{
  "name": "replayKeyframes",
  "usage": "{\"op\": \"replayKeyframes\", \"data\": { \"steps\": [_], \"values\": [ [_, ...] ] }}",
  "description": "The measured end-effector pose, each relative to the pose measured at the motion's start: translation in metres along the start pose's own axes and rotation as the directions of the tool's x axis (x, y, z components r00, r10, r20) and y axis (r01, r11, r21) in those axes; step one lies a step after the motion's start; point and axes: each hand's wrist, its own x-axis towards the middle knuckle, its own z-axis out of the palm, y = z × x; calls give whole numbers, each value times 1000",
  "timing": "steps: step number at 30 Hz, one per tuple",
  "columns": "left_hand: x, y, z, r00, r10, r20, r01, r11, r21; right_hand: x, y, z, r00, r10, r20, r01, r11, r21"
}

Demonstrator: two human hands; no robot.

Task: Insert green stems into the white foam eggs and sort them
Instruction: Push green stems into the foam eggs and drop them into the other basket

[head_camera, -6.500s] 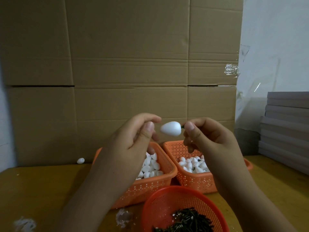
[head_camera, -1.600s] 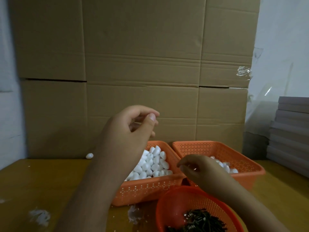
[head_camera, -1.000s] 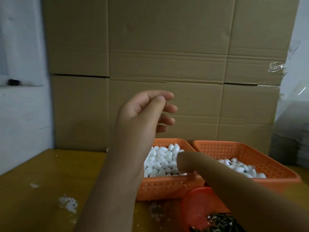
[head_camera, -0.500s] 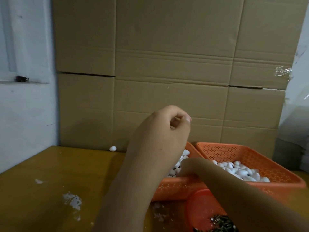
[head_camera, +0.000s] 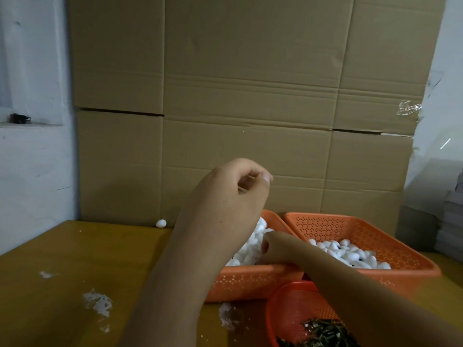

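My left hand (head_camera: 225,196) is raised above the left orange basket (head_camera: 250,284), fingers curled and thumb tip against the forefinger. A thin sliver between them looks like a green stem. My right hand (head_camera: 275,249) reaches across into that basket, fingers curled down among the plain white foam eggs (head_camera: 246,256); my left forearm hides what it grips. The right orange basket (head_camera: 400,271) holds eggs with dark stem ends (head_camera: 350,254). A round red basket (head_camera: 295,311) at the front holds several green stems (head_camera: 323,334).
One loose egg (head_camera: 160,223) lies by the cardboard wall (head_camera: 250,96) at the back of the wooden table (head_camera: 75,259). White foam crumbs (head_camera: 99,301) sit on the table at the left. Grey flat boards (head_camera: 451,234) are stacked at the far right.
The stemmed egg has left my right hand, which crossed over the round basket into the left egg basket. My left hand stayed raised and pinched. The view swung left.
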Motion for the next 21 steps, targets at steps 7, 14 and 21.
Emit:
{"op": "replayKeyframes", "data": {
  "steps": [7, 14, 21],
  "values": [
    [0, -1, 0, 1000, -2, -16, 2, 1000, -14, 3, 7, 3, 994, -30, -102, 34, 998, 46],
    [1, -1, 0, 1000, -2, -19, 2, 1000, -19, 5, 16, 2, 975, -2, -222, 58, 967, 248],
    [1, -3, -1, 1000, 19, 1, -19, 1000, -20, -5, 21, -5, 899, 26, -437, 207, 854, 477]
  ]
}}
